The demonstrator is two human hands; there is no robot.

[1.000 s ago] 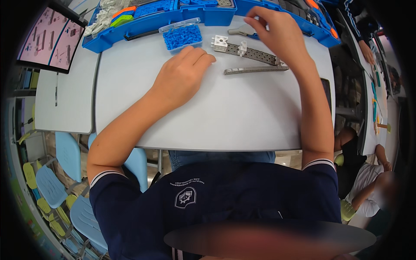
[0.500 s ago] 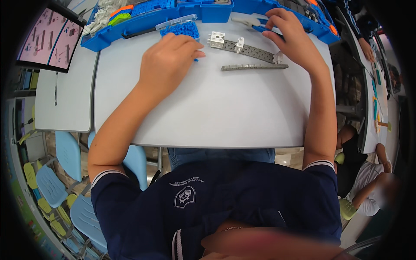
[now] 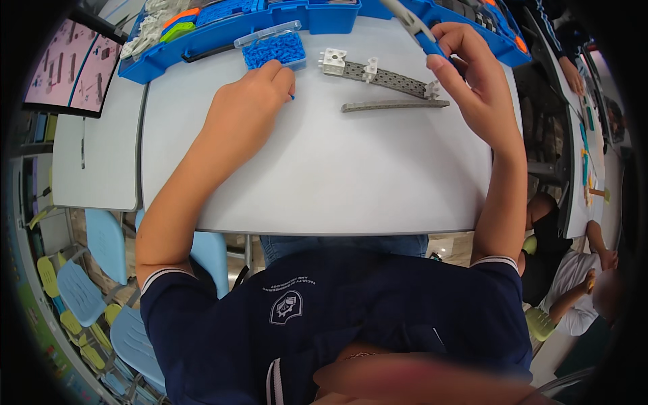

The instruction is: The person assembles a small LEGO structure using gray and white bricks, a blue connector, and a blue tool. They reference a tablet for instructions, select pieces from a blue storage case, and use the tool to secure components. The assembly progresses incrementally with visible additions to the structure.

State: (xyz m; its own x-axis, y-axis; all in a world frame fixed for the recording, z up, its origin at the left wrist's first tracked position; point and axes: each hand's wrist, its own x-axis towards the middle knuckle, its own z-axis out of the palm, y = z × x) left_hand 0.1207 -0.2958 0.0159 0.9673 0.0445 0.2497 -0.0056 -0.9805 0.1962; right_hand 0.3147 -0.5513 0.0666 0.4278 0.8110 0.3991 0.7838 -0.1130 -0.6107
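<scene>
In my right hand point(image 3: 480, 88) is a pair of pliers point(image 3: 410, 21) with grey jaws and blue handles, raised and tilted toward the far left. My left hand point(image 3: 250, 104) is closed low over the table just in front of a small clear box point(image 3: 295, 65) of blue pins point(image 3: 273, 48). A bit of blue shows at its fingertips, seemingly one small blue pin point(image 3: 293, 98). Between the hands lies a grey perforated beam point(image 3: 391, 81) with a white block point(image 3: 333, 61) and white connectors point(image 3: 369, 69) on it. A second grey beam point(image 3: 391, 105) rests on the near side of it.
Along the table's far edge stand blue trays point(image 3: 331, 19) of sorted plastic parts. A screen point(image 3: 71, 64) showing part pictures is at the far left, above a side table point(image 3: 94, 162). Light blue chairs point(image 3: 104, 243) stand at the left. Other people sit at the right.
My right hand has closed around the pliers and lifted them off the table. My left hand has drawn slightly nearer and left, uncovering more of the pin box.
</scene>
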